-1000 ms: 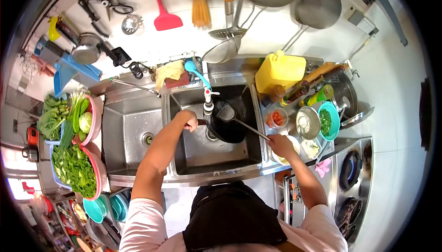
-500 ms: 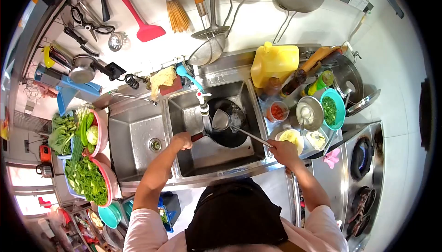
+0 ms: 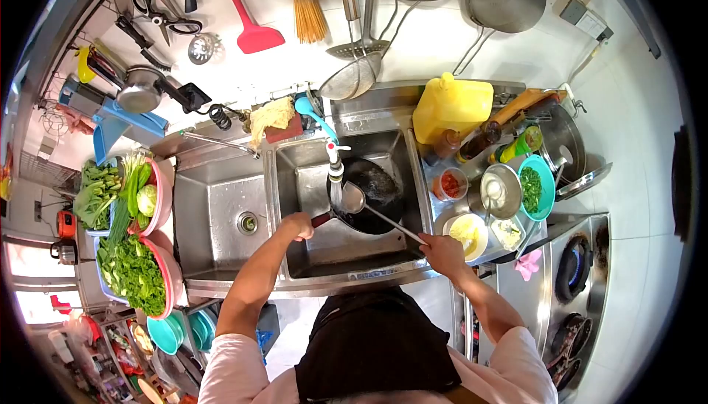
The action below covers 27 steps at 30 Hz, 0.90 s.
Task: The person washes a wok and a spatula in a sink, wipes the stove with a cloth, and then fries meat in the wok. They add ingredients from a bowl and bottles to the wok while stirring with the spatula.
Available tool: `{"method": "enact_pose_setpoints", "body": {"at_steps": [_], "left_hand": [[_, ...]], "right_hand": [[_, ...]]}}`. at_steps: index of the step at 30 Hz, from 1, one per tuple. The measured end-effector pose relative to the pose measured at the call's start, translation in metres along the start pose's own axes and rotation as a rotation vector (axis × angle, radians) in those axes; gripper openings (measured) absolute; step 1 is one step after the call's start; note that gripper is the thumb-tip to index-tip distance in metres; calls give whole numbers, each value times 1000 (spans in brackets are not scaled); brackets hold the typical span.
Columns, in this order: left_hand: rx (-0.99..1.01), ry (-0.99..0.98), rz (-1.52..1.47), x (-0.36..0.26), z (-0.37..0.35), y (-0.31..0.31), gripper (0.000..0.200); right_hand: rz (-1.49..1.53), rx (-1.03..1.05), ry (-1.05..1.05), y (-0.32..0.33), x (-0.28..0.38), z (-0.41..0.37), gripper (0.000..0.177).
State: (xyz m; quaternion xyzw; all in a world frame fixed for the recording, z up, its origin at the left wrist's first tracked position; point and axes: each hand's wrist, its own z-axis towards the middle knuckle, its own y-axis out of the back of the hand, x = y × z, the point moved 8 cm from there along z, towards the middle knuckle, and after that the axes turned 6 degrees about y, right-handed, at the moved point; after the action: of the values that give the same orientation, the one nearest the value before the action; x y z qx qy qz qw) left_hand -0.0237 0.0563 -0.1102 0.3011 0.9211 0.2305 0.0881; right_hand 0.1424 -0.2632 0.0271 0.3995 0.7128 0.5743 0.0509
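A black wok lies tilted in the right basin of a steel sink, below the faucet, from which water runs. My left hand is closed round the wok's dark red handle. In my right hand is the long handle of a metal ladle; its bowl is inside the wok, beside the stream. Dark, wet-looking streaks show on the wok's inner surface.
Right of the sink stand a yellow jug, bottles, a steel bowl and a teal bowl of greens. Farther right, a stove burner shows a blue flame. Vegetable baskets stand left. Utensils hang on the wall.
The view has shifted a little. The ladle's bowl has moved slightly down and left within the wok, closer to the water stream. Both hands keep their holds.
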Motion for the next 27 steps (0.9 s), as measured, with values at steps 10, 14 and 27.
{"method": "enact_pose_setpoints", "body": {"at_steps": [10, 14, 27], "left_hand": [[31, 12, -51, 1, 1, -3, 9], [9, 5, -96, 3, 3, -2, 8], [-19, -20, 115, -15, 20, 16, 2]], "right_hand": [[401, 58, -115, -41, -22, -12, 33], [371, 27, -120, -40, -18, -13, 33], [537, 76, -176, -24, -15, -17, 36]]}}
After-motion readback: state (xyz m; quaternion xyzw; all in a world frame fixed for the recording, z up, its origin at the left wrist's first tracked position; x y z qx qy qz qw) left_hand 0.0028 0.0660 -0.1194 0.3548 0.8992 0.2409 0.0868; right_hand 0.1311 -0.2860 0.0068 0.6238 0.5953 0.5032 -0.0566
